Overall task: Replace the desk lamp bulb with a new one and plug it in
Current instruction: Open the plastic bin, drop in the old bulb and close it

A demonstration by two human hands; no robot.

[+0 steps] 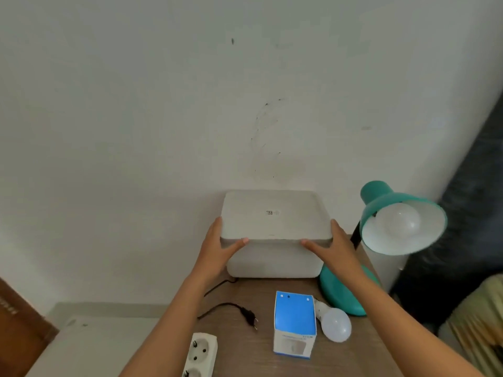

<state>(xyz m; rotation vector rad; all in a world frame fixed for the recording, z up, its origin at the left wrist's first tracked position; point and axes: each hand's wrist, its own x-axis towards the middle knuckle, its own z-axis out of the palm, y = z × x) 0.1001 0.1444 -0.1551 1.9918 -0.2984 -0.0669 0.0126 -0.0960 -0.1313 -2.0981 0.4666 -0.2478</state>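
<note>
A teal desk lamp (381, 198) stands at the table's right, with a white bulb (400, 221) screwed into its shade. A loose white bulb (336, 323) lies on the table beside a blue and white bulb box (295, 323). The lamp's black plug (250, 317) lies unplugged near a white power strip (200, 355). My left hand (220, 246) and my right hand (330, 247) grip the two front corners of a white box lid (275, 216) at the back of the table.
The white container (272, 263) sits against the wall on the brown wooden table (245, 357). A dark curtain (468, 213) hangs at the right. A low white surface (95, 346) lies left of the table.
</note>
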